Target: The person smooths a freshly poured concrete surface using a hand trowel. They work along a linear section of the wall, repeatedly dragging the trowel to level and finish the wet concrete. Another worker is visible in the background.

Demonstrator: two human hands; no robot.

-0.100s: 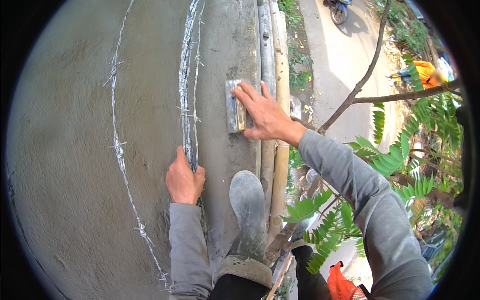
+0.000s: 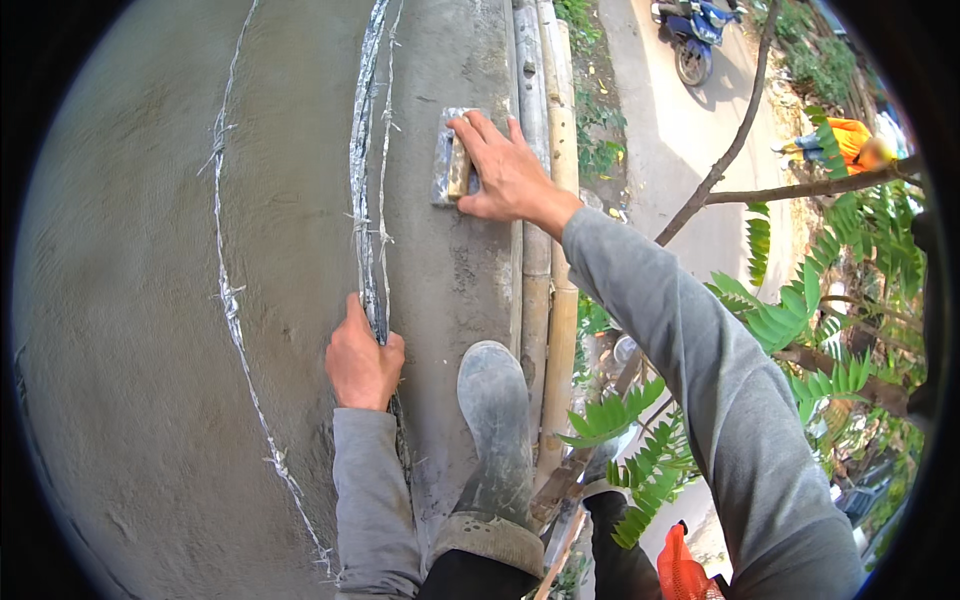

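The two hands were held well apart. A silvery bundle (image 2: 360, 190) was gripped by the left hand (image 2: 366, 362), with the fingers closed round it and the forefinger laid along it. A float (image 2: 441, 150) was clasped by its wooden handle (image 2: 458, 172) in the right hand (image 2: 510, 180); it was placed flat on the grey cement surface (image 2: 130, 300), between the bundle and the bamboo poles (image 2: 564, 150) by which the right edge was lined. A thin barbed strand (image 2: 386, 130) was seen just beside the bundle, and another barbed wire (image 2: 228, 292) was stretched farther left across the cement. A grey, smeared boot (image 2: 492, 400) was planted between the left hand and the poles. Beyond the poles, a road (image 2: 650, 130) was crossed by a bare branch (image 2: 722, 165); a blue motorbike (image 2: 695, 30) and a person in orange (image 2: 850, 140) were visible there.
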